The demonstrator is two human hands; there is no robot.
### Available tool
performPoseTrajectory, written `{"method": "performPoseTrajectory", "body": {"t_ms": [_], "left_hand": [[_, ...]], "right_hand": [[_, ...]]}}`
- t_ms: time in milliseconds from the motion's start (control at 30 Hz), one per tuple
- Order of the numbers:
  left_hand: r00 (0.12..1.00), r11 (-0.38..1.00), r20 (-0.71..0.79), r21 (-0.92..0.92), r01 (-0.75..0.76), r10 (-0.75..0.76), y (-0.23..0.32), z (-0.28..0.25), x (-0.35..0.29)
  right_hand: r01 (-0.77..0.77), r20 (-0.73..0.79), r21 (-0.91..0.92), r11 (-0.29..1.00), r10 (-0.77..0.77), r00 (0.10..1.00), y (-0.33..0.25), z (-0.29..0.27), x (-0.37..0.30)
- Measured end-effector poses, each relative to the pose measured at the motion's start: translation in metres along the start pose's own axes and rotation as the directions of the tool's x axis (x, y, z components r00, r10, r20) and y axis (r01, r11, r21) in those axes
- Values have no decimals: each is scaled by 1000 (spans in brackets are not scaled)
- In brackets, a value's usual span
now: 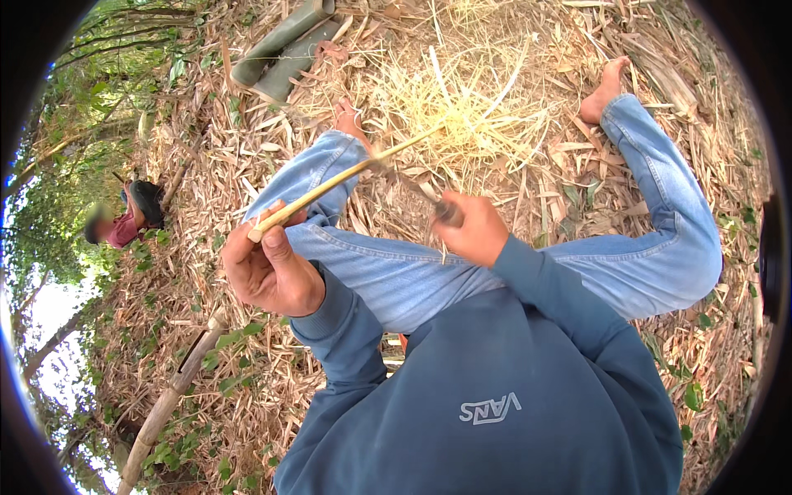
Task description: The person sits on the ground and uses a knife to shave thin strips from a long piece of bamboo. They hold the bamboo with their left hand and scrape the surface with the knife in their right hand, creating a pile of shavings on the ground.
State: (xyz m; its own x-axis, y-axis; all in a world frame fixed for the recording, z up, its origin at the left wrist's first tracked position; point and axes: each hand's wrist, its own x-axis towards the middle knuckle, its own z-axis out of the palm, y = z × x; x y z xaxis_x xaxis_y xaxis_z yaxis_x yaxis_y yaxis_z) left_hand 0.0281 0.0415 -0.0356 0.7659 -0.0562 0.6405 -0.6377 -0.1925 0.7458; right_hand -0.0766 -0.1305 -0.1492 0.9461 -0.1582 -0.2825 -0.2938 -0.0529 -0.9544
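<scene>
My left hand (272, 272) grips the near end of a long, pale yellow bamboo stick (334, 181), with the thumb and fingers closed around it. The stick slants away to the right, and its far end lies over a heap of thin curly shavings (474, 124). In my right hand (478, 233) is the dark handle of a knife (448, 214). Its blade is smeared by motion and reaches up-left to the stick near its middle; whether it touches the stick, I cannot tell.
My legs in blue jeans (635, 264) spread around the shavings, feet bare. A pair of green rubber boots (285, 54) lies at the far left. Another person (132, 214) sits farther left. A cut bamboo pole (169, 404) rests at the lower left. Dry leaves cover the ground.
</scene>
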Motion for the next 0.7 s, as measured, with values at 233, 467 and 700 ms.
{"method": "performPoseTrajectory", "body": {"t_ms": [233,467,700], "left_hand": [[1000,1000,-10,7,-4,4,-5,-5,-3],[998,1000,53,12,-26,26,-4,-5,-3],[1000,1000,0,0,-14,14,-5,-6,0]], "right_hand": [[-2,174,-89,996,18,985,-20,-14,-17],[59,138,-35,998,-54,989,-38,-10,-5],[88,29,-87,992,-86,996,-13,2,14]]}}
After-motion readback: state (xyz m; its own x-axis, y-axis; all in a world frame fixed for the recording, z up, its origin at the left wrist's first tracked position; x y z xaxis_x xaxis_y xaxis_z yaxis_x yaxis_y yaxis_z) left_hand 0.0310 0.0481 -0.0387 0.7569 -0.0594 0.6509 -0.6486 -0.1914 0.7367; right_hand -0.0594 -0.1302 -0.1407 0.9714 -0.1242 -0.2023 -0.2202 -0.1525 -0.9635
